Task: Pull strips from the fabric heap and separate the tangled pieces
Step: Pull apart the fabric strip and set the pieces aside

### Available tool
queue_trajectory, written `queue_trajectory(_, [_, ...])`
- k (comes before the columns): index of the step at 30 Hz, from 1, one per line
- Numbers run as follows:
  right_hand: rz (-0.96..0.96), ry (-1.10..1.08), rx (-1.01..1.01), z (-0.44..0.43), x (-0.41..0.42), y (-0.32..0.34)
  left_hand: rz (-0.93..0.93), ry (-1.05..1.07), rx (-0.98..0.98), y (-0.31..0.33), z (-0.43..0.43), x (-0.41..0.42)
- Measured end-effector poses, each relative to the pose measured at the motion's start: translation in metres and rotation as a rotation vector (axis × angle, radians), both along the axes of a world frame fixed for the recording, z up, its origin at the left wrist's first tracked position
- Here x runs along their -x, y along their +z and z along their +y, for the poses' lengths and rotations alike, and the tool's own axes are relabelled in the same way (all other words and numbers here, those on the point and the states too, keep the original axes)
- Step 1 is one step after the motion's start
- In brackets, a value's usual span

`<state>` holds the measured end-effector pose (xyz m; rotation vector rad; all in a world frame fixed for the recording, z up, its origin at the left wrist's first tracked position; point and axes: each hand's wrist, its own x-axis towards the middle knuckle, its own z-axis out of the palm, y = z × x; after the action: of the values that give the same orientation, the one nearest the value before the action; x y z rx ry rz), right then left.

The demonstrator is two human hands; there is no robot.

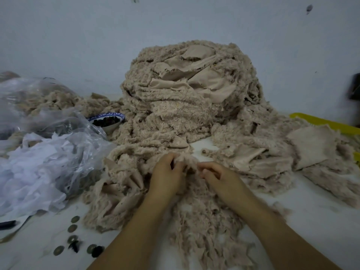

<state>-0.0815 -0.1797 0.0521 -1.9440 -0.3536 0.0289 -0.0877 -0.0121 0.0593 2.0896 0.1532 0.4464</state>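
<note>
A tall heap of beige fleecy fabric strips (187,90) rises at the middle of the table against the wall. Tangled strips (202,227) spill from its foot toward me. My left hand (167,174) grips a fluffy strip (188,159) at the base of the heap, fingers curled round it. My right hand (218,176) pinches the same strip just to the right, fingertips almost touching the left hand's. A flatter stack of beige pieces (315,151) lies to the right.
A clear plastic bag (44,121) with white scraps (29,172) fills the left side. A blue-patterned bowl (107,119) of dark bits stands behind it. Several coins and dark buttons (75,240) lie at front left. A yellow object (319,121) shows at the right.
</note>
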Motion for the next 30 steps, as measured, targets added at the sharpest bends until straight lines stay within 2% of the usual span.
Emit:
queue_trajectory(3, [-0.001, 0.071, -0.024, 0.003, 0.002, 0.0, -0.057, -0.208, 0.33, 0.007, -0.014, 0.01])
queue_trajectory(5, [-0.036, 0.065, -0.065, 0.002, 0.003, 0.001, -0.058, -0.351, 0.365, 0.006, -0.023, 0.016])
queue_trajectory(8, [-0.017, -0.01, -0.187, -0.003, 0.001, 0.004, -0.115, -0.369, 0.35, 0.004, -0.026, 0.017])
queue_trajectory(11, [0.025, -0.104, -0.258, -0.007, -0.002, 0.004, -0.15, -0.342, 0.222, 0.002, -0.021, 0.014])
queue_trajectory(13, [0.05, -0.16, -0.31, -0.009, -0.005, 0.004, -0.082, -0.38, 0.043, 0.0, -0.018, 0.012])
queue_trajectory(15, [0.066, -0.232, -0.362, -0.012, -0.009, 0.003, 0.036, -0.392, -0.222, -0.007, -0.014, 0.007])
queue_trajectory(16, [0.089, -0.269, -0.378, -0.014, -0.01, 0.003, 0.073, -0.373, -0.304, -0.01, -0.012, 0.004])
queue_trajectory(17, [0.12, -0.305, -0.412, -0.015, -0.011, 0.002, 0.076, -0.333, -0.307, -0.012, -0.01, 0.002])
queue_trajectory(21, [0.189, -0.342, -0.616, -0.021, -0.016, 0.003, 0.03, -0.044, 0.016, -0.006, 0.003, -0.001])
queue_trajectory(25, [0.211, -0.357, -0.702, -0.023, -0.02, 0.005, -0.029, 0.23, 0.372, -0.002, 0.016, -0.004])
queue_trajectory(28, [0.248, -0.393, -0.902, -0.025, -0.021, 0.006, -0.058, 0.304, 0.442, 0.0, 0.02, -0.006])
queue_trajectory(30, [0.248, -0.417, -0.986, -0.027, -0.02, 0.009, -0.032, 0.224, 0.385, 0.002, 0.02, -0.006])
